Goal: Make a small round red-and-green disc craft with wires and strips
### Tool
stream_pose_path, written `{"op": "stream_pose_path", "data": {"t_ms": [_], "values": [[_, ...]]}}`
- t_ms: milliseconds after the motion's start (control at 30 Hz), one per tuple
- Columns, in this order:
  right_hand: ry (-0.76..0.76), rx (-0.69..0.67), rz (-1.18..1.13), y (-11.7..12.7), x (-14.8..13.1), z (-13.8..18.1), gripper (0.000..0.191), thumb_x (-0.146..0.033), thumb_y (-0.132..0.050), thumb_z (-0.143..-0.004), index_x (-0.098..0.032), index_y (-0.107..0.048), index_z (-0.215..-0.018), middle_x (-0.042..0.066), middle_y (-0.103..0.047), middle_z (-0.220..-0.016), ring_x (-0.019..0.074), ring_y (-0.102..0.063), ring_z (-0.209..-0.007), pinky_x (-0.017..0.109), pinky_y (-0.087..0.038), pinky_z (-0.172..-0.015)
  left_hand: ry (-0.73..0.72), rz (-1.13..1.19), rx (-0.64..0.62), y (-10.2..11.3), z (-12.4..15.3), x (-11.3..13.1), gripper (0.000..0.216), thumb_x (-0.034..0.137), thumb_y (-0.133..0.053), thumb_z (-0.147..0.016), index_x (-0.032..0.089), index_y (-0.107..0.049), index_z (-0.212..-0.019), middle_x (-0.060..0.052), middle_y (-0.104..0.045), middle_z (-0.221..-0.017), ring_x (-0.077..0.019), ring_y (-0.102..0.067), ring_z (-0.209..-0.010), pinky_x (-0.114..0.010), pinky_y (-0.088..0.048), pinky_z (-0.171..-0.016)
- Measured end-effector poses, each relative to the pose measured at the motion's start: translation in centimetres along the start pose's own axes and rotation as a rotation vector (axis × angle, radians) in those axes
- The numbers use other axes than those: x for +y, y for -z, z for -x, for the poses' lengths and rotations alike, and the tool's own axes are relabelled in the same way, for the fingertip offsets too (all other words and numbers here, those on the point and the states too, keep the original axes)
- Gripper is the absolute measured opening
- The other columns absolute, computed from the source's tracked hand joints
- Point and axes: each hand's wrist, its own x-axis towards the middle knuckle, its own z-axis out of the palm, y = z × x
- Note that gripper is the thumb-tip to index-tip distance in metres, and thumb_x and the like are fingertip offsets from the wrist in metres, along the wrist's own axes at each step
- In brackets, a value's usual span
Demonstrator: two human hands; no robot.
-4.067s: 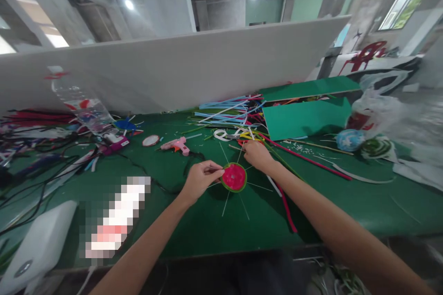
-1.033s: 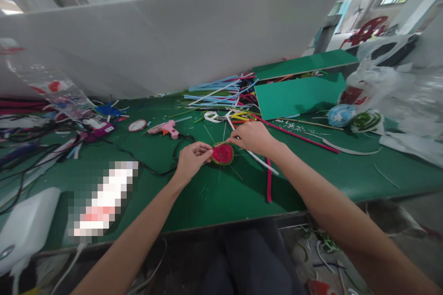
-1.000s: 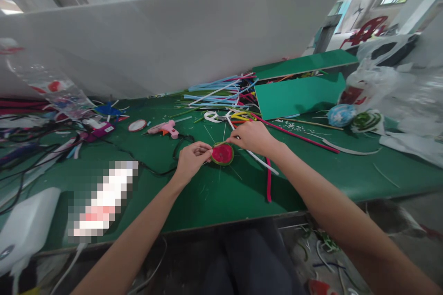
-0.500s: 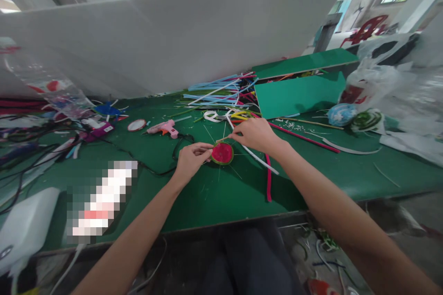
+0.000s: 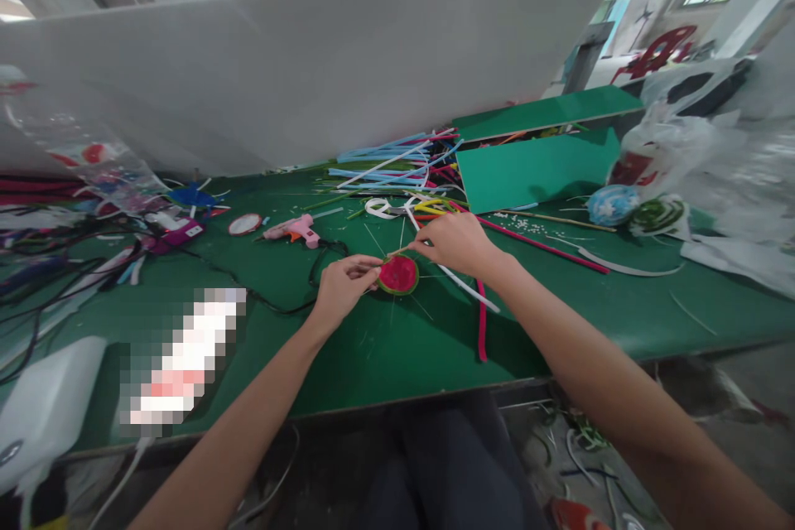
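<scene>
1. The left hand pinches the left edge of the red disc, thumb and fingers closed with no gap showing; holding only the green rim probably steadies the disc while leaving its red face uncovered.
2. The right hand is on the far right of the disc, thumb and forefinger closed on a thin tan stick; the stick's free end is at the far rim, though whether it touches I cannot tell; gripping it back from the tip likely keeps the fingers off the rim.
3. The disc is mid-scene, between the hands over the green table; thin pale rods fan outward around it.
4. The pink glue gun lies to the far left of the disc, nozzle pointing left; that perhaps keeps its tip clear of the hands.
5. Coloured strips are heaped at the far side, seemingly to leave working room nearer; a white strip lies right of the disc.
</scene>
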Motion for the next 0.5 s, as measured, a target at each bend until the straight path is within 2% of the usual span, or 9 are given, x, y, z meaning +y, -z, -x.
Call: {"op": "stream_pose_path", "data": {"t_ms": [167, 500], "values": [[0.005, 0.03, -0.025, 0.26, 0.25, 0.12, 0.033, -0.043, -0.046, -0.088, -0.025, -0.073, -0.091, 0.004, -0.071, -0.08, 0.0167, -0.059, -0.071, 0.025, -0.027, -0.053, -0.005, 0.005, 0.014, -0.06, 0.05, 0.03, 0.022, 0.028, -0.066, -0.069, 0.015, -0.071, -0.086, -0.005, -0.07, -0.064, -0.0176, -0.067, -0.058, -0.026, -0.055, -0.057], [0.025, -0.01, 0.022, -0.05, -0.1, 0.08, 0.032, -0.041, -0.047, -0.088, -0.023, -0.074, -0.089, 0.005, -0.071, -0.079, 0.0181, -0.06, -0.071, 0.026, -0.026, -0.053, 0.0, 0.005, 0.016, -0.11, 0.09, 0.45, 0.021, 0.028, -0.066, -0.068, 0.014, -0.07, -0.084, -0.004, -0.07, -0.065, -0.0165, -0.066, -0.057, -0.025, -0.055, -0.056]]}}
